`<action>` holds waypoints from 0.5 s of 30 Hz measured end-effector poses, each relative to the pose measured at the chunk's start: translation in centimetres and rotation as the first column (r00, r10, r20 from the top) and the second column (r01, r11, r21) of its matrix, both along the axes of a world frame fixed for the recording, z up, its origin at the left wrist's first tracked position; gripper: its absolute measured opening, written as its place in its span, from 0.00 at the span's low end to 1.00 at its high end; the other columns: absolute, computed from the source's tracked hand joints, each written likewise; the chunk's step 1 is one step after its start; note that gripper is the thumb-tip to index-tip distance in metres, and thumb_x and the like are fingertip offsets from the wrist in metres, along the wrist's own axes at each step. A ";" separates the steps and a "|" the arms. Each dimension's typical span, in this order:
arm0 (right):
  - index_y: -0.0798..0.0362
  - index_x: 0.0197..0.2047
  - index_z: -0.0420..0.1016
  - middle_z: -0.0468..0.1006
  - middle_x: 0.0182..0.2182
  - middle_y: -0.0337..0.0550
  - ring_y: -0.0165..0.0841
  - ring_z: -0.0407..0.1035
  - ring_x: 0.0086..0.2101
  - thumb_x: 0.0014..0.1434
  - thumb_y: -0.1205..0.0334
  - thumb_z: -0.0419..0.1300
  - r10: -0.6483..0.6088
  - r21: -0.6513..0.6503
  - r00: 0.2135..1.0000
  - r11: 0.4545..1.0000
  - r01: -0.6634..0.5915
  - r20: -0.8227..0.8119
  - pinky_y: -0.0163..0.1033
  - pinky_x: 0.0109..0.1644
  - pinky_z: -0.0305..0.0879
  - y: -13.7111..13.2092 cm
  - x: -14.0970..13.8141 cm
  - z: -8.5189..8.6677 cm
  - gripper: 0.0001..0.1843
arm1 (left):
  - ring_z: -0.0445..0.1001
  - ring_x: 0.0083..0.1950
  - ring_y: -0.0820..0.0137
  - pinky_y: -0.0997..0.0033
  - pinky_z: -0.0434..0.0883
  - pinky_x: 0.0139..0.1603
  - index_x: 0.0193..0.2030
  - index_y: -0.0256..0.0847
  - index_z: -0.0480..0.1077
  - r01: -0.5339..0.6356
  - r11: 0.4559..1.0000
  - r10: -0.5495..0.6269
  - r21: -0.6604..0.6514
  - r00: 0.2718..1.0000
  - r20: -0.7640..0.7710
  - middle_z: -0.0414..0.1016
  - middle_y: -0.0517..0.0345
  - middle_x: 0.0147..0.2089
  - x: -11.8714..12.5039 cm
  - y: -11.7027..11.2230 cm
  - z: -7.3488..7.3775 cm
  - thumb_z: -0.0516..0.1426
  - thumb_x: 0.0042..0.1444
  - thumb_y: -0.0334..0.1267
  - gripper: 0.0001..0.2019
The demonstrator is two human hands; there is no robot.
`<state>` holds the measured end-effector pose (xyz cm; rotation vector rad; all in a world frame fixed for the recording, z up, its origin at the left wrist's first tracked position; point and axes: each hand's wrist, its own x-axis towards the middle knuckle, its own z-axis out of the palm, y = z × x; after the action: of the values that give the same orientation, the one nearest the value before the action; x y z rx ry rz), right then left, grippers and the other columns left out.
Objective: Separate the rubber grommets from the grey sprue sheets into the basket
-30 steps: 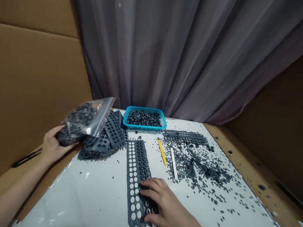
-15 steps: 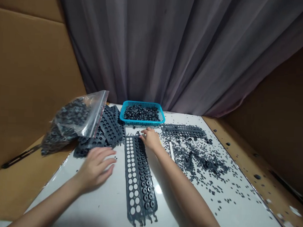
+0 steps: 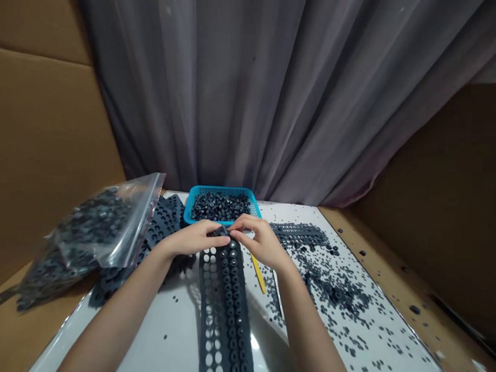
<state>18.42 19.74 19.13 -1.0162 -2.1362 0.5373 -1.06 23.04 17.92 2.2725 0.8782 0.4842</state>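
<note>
A black rubber sheet [image 3: 223, 315] runs lengthwise before me, its far end lifted off the table. Round holes fill its left rows, while ring-shaped rubber parts [image 3: 233, 294] stand in its right rows. My left hand [image 3: 195, 237] grips the far end between thumb and fingers. Close beside it, my right hand [image 3: 256, 238] has thumb and forefinger pinched at the same end, by the last rings. Whether a single ring is between those fingertips is hidden.
Behind the hands stands a blue basket [image 3: 222, 222] of small black parts. On the left lie a zip bag [image 3: 96, 224] of black pieces and stacked rubber sheets [image 3: 163, 218]. To the right are a yellow stick [image 3: 258, 273], another sheet [image 3: 301, 235] and scattered black bits [image 3: 337, 295].
My left hand has moved right and forward from the bare table onto the sheet's far end and closed on it. That end has risen. The yellow stick now shows, and the camera view has shifted.
</note>
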 end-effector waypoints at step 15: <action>0.52 0.33 0.64 0.67 0.28 0.41 0.33 0.59 0.31 0.57 0.56 0.58 -0.153 0.332 0.988 0.932 0.143 0.006 0.39 0.35 0.54 -5.3 -1.2 5.2 0.09 | 0.70 0.33 0.68 0.74 0.65 0.35 0.32 0.40 0.75 -0.062 0.998 0.066 -0.025 0.933 0.354 0.74 0.58 0.30 -1.1 -4.3 4.6 0.54 0.57 0.42 0.11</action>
<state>17.25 14.47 24.34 -0.9866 -2.0662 0.0825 -2.15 18.74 22.50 2.0576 0.7674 0.8836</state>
